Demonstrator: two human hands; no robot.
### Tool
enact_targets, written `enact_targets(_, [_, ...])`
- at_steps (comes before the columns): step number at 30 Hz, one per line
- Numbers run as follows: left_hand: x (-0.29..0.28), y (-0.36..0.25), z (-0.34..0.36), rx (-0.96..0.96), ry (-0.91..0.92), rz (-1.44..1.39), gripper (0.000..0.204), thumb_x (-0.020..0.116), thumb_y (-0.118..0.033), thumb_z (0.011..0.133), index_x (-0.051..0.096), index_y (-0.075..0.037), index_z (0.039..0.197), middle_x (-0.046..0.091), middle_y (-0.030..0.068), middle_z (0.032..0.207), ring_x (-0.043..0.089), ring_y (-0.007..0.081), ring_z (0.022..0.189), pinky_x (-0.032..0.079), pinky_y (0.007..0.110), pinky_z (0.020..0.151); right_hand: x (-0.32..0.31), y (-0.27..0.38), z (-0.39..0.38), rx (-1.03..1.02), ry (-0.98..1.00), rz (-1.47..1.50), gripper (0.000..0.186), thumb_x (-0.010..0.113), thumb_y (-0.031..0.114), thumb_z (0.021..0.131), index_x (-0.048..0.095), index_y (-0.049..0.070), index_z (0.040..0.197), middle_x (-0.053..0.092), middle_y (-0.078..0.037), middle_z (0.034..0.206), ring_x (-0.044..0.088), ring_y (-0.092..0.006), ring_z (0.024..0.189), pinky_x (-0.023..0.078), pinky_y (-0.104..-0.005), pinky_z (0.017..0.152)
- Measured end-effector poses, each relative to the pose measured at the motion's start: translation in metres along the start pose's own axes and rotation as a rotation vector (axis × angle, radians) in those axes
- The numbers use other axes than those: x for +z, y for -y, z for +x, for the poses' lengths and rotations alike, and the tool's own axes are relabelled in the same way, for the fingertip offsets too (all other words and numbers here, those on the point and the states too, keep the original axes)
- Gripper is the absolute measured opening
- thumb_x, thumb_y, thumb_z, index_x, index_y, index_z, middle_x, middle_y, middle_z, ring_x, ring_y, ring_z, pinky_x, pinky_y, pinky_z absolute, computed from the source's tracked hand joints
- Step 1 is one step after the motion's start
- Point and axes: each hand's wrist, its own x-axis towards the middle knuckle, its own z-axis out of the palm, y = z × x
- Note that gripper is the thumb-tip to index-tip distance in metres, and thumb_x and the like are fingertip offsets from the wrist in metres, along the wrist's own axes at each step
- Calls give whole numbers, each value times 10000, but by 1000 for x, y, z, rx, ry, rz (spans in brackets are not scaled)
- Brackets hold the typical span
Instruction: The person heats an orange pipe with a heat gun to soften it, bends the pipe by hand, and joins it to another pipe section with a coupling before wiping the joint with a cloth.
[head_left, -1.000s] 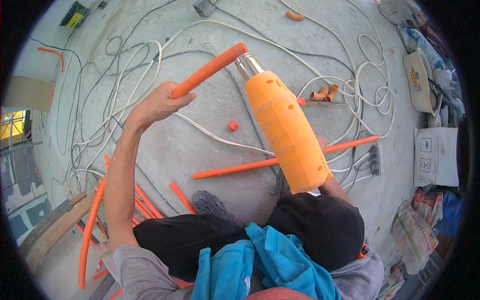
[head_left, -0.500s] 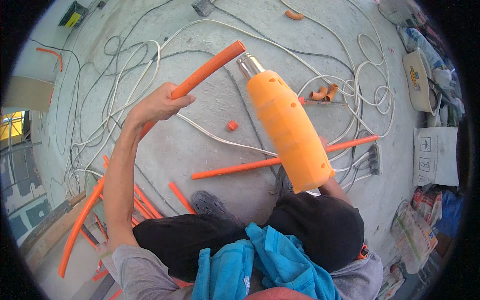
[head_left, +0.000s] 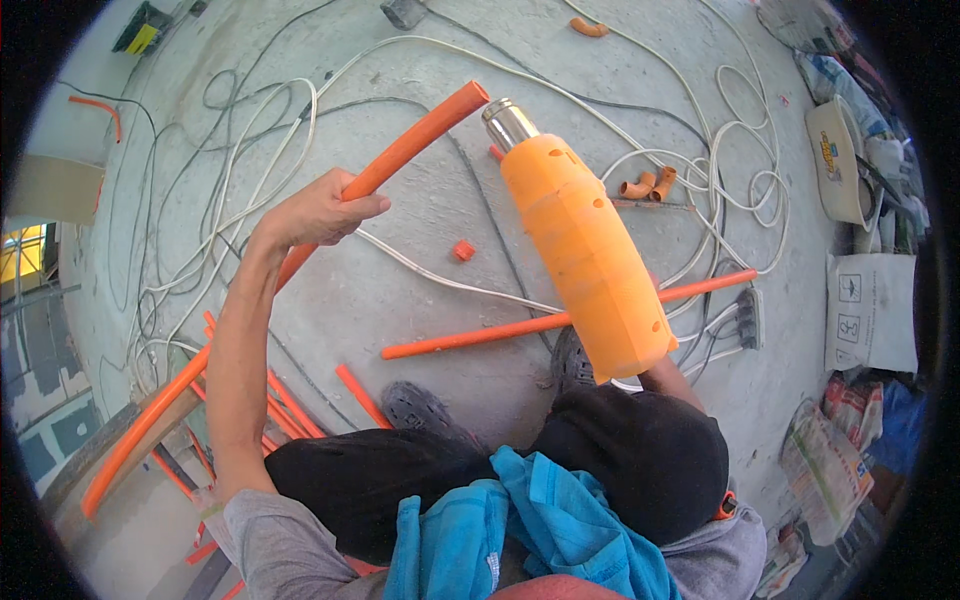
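My left hand [head_left: 325, 210] grips a long, slightly bent orange pipe [head_left: 420, 135], which runs down to the lower left. An orange heat gun [head_left: 585, 260] with a metal nozzle [head_left: 510, 125] is held in my right hand [head_left: 660, 375], mostly hidden behind the gun's body. The nozzle points up-left, just beside the pipe's upper end, with a small gap. Below them on the concrete floor lie a straight orange pipe [head_left: 450, 340] and a small red fitting [head_left: 463, 250]. Several short orange pipe fittings [head_left: 660, 185] sit right of the gun.
Tangled white and dark cables [head_left: 750, 140] spread over the floor. Several orange pipes [head_left: 290, 405] and wooden boards lie at lower left. A cream container [head_left: 835, 165], a white sack [head_left: 870, 310] and crumpled bags [head_left: 820, 460] line the right side. My feet [head_left: 415, 410] are below.
The pipe in my left hand has shifted, its lower end swinging left and upward. The heat gun has moved slightly up and right, its nozzle a little farther from the pipe's end.
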Motion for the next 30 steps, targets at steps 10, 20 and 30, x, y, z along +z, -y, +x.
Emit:
enact_targets(10, [0, 11, 6, -32, 88, -65, 437, 716, -382, 973, 408, -194, 726, 357, -104, 558, 277, 25, 430, 214, 226, 391, -9, 20, 6, -100, 36, -160, 454, 761, 288, 842, 634, 76, 1222, 700, -138, 877, 699, -356, 707, 528, -448, 566])
enact_targets(20, [3, 7, 7, -22, 144, -134, 417, 733, -383, 957, 435, -182, 746, 374, -103, 564, 283, 26, 431, 219, 224, 397, -3, 1, -3, 25, 119, -259, 471, 756, 290, 842, 632, 74, 1242, 700, -142, 868, 688, -360, 671, 523, -450, 554])
enact_targets(30, [8, 2, 1, -28, 118, -85, 397, 682, -313, 956, 411, -174, 702, 343, -98, 570, 272, 38, 462, 221, 246, 419, 0, -6, -9, 40, 183, -316, 511, 757, 309, 837, 627, 64, 1266, 707, -160, 910, 687, -372, 671, 522, -453, 550])
